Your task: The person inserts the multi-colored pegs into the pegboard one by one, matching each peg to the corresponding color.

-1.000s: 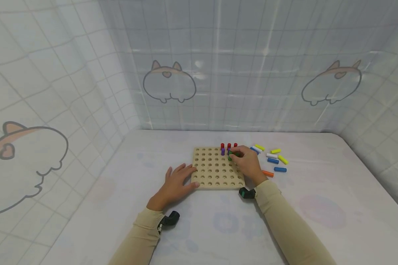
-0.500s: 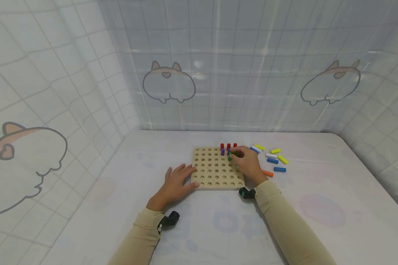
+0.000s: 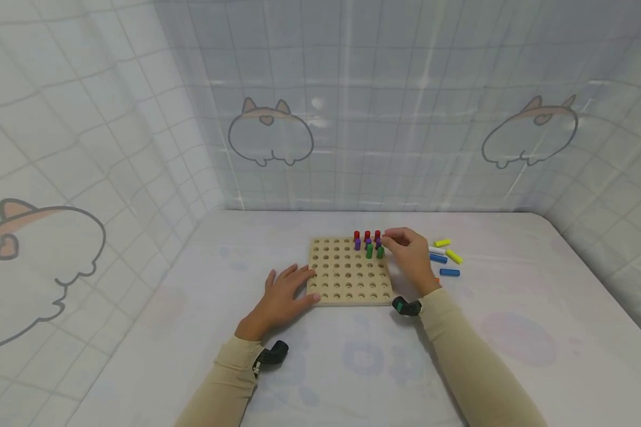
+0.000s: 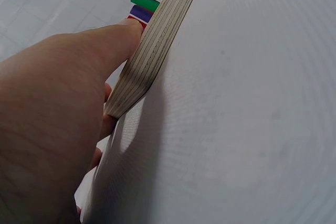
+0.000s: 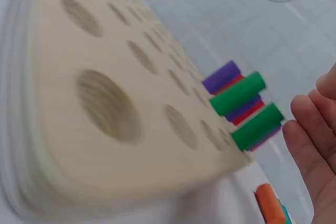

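Observation:
A wooden pegboard (image 3: 347, 279) lies on the table. Three red pegs (image 3: 367, 235), three purple pegs (image 3: 368, 242) and two green pegs (image 3: 374, 251) stand in its far right corner. My right hand (image 3: 394, 240) hovers just right of those pegs, its fingers relaxed and holding nothing. The right wrist view shows its fingers (image 5: 314, 135) beside the green pegs (image 5: 248, 109), apart from them. My left hand (image 3: 298, 277) lies flat, fingers touching the board's left edge. In the left wrist view its thumb (image 4: 100, 45) rests on the board (image 4: 157, 45).
Loose pegs lie right of the board: yellow (image 3: 442, 242), white (image 3: 437, 250), blue (image 3: 438, 258), yellow (image 3: 454, 257), blue (image 3: 451, 273), and an orange one (image 3: 437, 280) mostly hidden by my right wrist. Curtained walls enclose the table on three sides.
My right hand has let go of the green peg, which now stands in the board, and has drawn off to the right. The left hand has not moved.

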